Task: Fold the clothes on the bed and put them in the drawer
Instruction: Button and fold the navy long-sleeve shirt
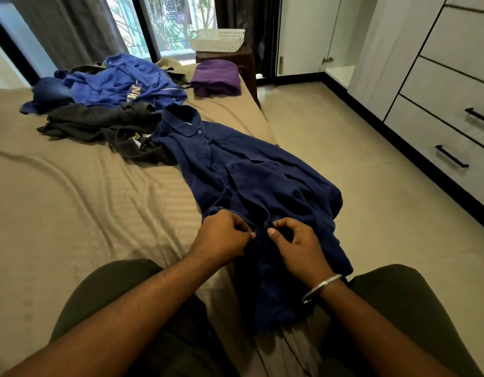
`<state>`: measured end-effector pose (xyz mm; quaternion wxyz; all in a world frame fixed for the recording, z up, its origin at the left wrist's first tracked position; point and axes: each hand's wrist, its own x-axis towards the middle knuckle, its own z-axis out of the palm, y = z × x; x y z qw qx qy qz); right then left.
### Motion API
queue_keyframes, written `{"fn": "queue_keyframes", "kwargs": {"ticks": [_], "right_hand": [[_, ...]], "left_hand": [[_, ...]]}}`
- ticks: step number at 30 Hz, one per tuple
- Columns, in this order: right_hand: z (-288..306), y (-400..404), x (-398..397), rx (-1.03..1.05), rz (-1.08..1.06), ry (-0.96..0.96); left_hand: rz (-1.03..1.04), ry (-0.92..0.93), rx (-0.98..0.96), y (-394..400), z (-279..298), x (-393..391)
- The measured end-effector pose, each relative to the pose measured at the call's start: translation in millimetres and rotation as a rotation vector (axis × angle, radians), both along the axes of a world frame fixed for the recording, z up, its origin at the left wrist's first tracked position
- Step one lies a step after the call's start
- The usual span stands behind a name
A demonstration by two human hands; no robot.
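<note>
One bed [72, 186]. One navy shirt [249, 170] spread on bed, front edge. One heap of unfolded clothes [105, 104] beyond shirt, garment count unclear: at least blue top, dark top, denim piece. One folded purple garment [216, 77] at bed's far corner. One white basket [217, 39] on one brown stool [235, 57] beyond bed. Two drawer handles [451, 156] right of bed. Two hands: left hand [222, 238], right hand [298, 243], both on shirt. One bangle [321, 288], right wrist.

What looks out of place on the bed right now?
The navy shirt lies askew, its right side drooping over the bed's edge. Both hands pinch its front placket. Nothing looks damaged.
</note>
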<state>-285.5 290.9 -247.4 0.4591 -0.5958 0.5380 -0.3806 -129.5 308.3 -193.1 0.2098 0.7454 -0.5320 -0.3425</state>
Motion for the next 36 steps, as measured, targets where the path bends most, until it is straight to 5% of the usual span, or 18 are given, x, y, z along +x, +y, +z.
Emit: {"fn": "queue_keyframes", "kwargs": {"ticks": [15,20,24,36], "right_hand": [[-7,8,5,-0.195,0.028,0.126],[-4,9,5,-0.135,0.018,0.046],[2,11,7,0.104,0.025,-0.224],[0,3,0,0.079,0.042,-0.245]], "left_hand": [[-0.06,0.025,-0.012,1,-2,-1],[-0.031,0.078,-0.019,0,-3,-2],[-0.023,0.067,-0.004,0,-3,-1],[0.081,0.388,0.133,-1,7,-4]]}}
